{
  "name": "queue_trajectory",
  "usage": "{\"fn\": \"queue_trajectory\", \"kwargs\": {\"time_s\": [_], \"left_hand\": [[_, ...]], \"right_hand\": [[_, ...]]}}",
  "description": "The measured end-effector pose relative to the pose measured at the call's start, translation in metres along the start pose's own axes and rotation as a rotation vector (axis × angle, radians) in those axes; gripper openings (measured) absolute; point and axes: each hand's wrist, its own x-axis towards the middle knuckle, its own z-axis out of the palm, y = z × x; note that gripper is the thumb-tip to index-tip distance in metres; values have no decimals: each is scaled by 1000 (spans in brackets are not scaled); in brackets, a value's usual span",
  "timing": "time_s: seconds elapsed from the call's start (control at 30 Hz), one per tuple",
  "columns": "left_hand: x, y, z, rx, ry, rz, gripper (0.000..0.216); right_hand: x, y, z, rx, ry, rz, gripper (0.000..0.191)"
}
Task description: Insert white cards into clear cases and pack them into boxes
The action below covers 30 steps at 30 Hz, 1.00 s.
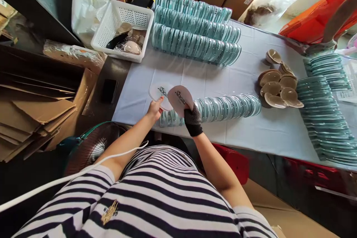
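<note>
My left hand (pixel 154 109), bare, pinches a clear round lid (pixel 158 92) printed with a logo, held just over the white-covered table (pixel 212 78). In a black glove, my right hand (pixel 192 117) grips a beige oval pad (pixel 180 98) with the same logo, tilted up beside the lid. Both hands hover above the left end of a row of teal-rimmed clear cases (pixel 225 107) lying overlapped along the table's near edge.
Three long rows of clear cases (pixel 195 29) fill the table's far side, more stacks (pixel 320 119) at right. Beige cups (pixel 279 87) lie mid-right. A white basket (pixel 122 28) sits far left, flattened cardboard (pixel 33 111) and a fan (pixel 92 145) beside me, red crates (pixel 234 160) under the table.
</note>
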Motion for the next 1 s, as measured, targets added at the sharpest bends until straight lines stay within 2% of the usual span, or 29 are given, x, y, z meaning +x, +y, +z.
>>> {"fn": "queue_trajectory", "kwargs": {"time_s": [0.03,0.13,0.2,0.27,0.37,0.47,0.63,0.73,0.9,1.0], "left_hand": [[4,6,-2,-43,28,22,24],[14,19,-7,-110,62,26,20],[17,21,-7,-130,57,4,17],[18,21,-5,-159,45,5,18],[17,19,-2,-205,26,32,22],[17,18,-1,-220,12,51,23],[16,13,-4,-242,20,71,22],[19,13,-7,-239,10,67,20],[43,15,-9,-183,61,117,19],[54,13,-9,-101,76,20,16]], "right_hand": [[-16,9,-5,-57,-35,-7,47],[-65,25,-8,-187,-284,-77,48],[-82,20,-1,-246,-401,-84,49],[-83,5,7,-291,-446,-78,52],[-74,-18,11,-309,-451,-95,51],[-70,-27,11,-316,-441,-81,49],[-50,-30,37,-317,-479,-71,53],[-39,-33,53,-318,-448,-40,47],[-41,-25,56,-214,-374,-2,29],[-33,-22,57,-175,-370,51,24]]}}
